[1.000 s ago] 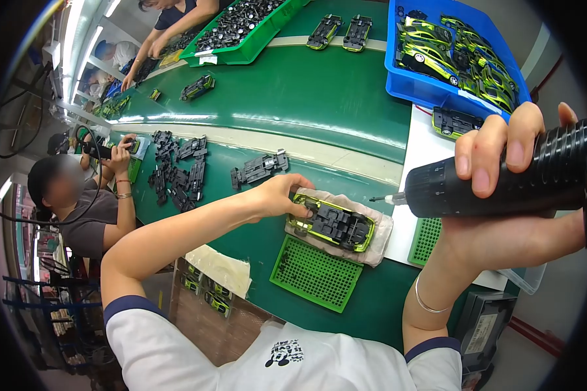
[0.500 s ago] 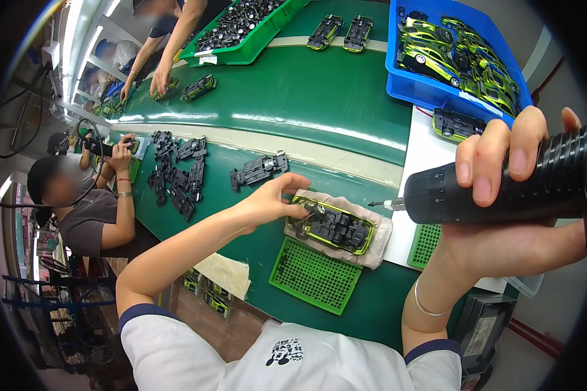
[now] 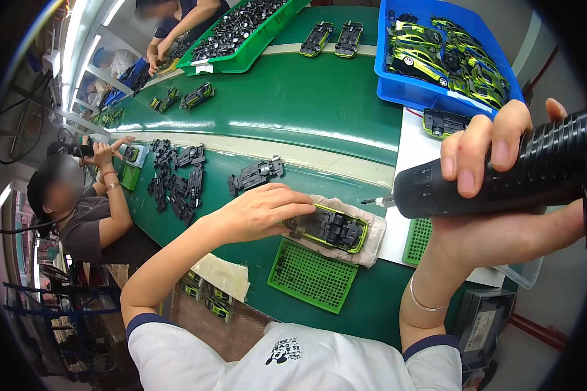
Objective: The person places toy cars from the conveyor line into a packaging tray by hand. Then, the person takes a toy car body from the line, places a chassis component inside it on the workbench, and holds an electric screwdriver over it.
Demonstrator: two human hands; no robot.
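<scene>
A toy car body (image 3: 338,228), lime green with a black underside facing up, lies on a folded pale cloth (image 3: 373,244). My left hand (image 3: 261,212) reaches over the car's left end, its fingers close together; the fingertips touch or cover that end, and whatever is under them is hidden. My right hand (image 3: 496,163) is wrapped round a thick black electric screwdriver (image 3: 430,189). The screwdriver's bit points left, to the right of the car and apart from it. Just below the cloth is a green perforated tray (image 3: 313,275).
Black chassis parts (image 3: 176,173) lie in a pile at left, with a single chassis (image 3: 257,174) nearer. A blue bin (image 3: 391,88) of toy cars stands at back right, a green bin (image 3: 244,58) of wheels at back. A co-worker (image 3: 91,215) sits at left; another person leans in beyond.
My left hand has moved right over the car's end, its fingers closing up. The far person's hands have drawn back, and another car piece lies near the far car. The view has shifted slightly.
</scene>
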